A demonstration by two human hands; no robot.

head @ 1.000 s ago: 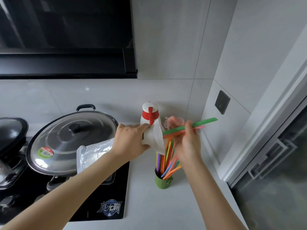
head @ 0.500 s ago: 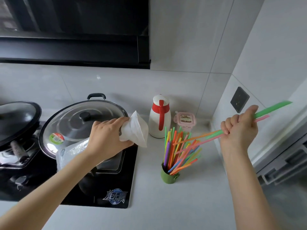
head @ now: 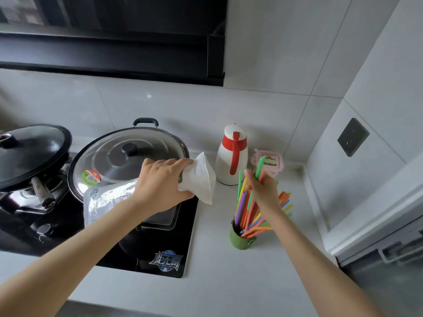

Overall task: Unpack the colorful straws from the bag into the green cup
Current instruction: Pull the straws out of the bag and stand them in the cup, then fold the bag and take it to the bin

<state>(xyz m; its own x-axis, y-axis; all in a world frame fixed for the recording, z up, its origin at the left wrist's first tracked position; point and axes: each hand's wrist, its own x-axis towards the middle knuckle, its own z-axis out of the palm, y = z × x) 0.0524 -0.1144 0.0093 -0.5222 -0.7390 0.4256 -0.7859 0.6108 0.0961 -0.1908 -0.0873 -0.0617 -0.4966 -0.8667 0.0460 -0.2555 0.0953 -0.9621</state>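
Transfer of straws, late stage. The right hand [head: 263,191], which half a second ago was drawn out to the far right with a green and a pink straw held nearly level, has swung back over the cup [head: 239,237] and turned them almost upright. It is closed around these held straws [head: 260,167], whose upper ends stand above the fingers; their lower ends are lost among the bundle, so whether they have entered the cup cannot be told. The other straws [head: 246,209] already stand in the cup, fanning up and to the right. The cup sits on the counter [head: 217,294], right of the stove [head: 169,259] and nearer than the jug [head: 232,156] and the pink box [head: 272,161].

The left hand [head: 160,181] is closed on the bag [head: 199,177], gripping it at its middle above the stove's right edge, much where it was before. The white mouth end points right toward the cup; the clear end trails left over the lidded wok [head: 128,156]. No straws show at the mouth, and the bag looks slack, so it is probably nearly or wholly emptied.

Reading: the pull-out stroke is finished and the insertion stroke is in hand. What remains is likely to release these two into the cup, then check the bag for any left.
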